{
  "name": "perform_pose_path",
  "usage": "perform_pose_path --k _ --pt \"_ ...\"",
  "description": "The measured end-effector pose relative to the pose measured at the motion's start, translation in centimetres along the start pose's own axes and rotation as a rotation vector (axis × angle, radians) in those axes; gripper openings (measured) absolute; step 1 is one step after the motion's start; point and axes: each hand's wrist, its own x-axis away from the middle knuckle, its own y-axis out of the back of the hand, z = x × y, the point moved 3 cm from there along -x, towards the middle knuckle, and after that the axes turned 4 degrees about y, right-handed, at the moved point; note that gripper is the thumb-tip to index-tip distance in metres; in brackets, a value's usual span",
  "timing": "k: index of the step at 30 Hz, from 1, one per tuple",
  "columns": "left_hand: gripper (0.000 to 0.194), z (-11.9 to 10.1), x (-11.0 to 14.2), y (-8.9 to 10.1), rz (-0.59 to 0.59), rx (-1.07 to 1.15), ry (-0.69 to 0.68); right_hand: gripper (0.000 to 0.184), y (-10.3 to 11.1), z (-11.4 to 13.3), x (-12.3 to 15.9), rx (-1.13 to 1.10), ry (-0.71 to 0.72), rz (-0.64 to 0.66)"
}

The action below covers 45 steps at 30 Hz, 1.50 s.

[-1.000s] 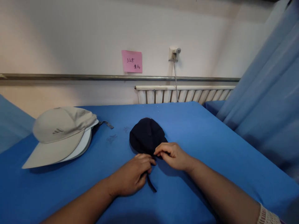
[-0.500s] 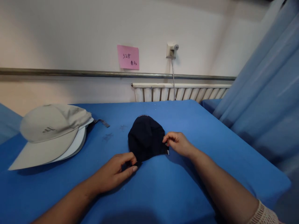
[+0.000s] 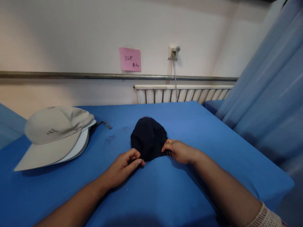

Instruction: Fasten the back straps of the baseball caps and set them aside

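A black cap (image 3: pixel 149 137) lies on the blue-covered table (image 3: pixel 151 195), its near edge towards me. My left hand (image 3: pixel 126 165) pinches the cap's lower left edge between thumb and fingers. At the lower right edge, my right hand (image 3: pixel 180 151) grips the cap beside a small shiny piece on its strap. The right fingertips are partly hidden behind the hand. Over at the left, a stack of caps rests with a beige cap (image 3: pixel 53 126) on top and paler brims below it.
A dark strap (image 3: pixel 105 124) sticks out from the stacked caps. Behind the table are a white radiator (image 3: pixel 163 94), a metal rail (image 3: pixel 94 75), a pink note (image 3: pixel 130 59) and a plugged-in socket (image 3: pixel 173 53). A blue curtain (image 3: pixel 267 82) hangs at the right.
My right hand has moved slightly down and left and now grips the cap's right edge more closely. The left hand has shifted slightly up and right along the cap's edge.
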Motion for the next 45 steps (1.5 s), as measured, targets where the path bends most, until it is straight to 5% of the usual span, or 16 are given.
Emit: perform_pose_path --k 19,29,45 --pt "0.014 -0.2 0.2 0.1 -0.11 -0.025 -0.026 0.039 0.4 2.3 0.7 0.089 -0.098 0.029" --pt "0.013 -0.7 1.4 1.2 -0.465 0.113 -0.11 0.035 0.9 2.9 1.1 0.124 -0.113 0.076" --pt "0.013 -0.9 0.9 0.2 -0.306 -0.053 -0.115 0.026 0.0 2.6 0.3 0.035 -0.129 0.027"
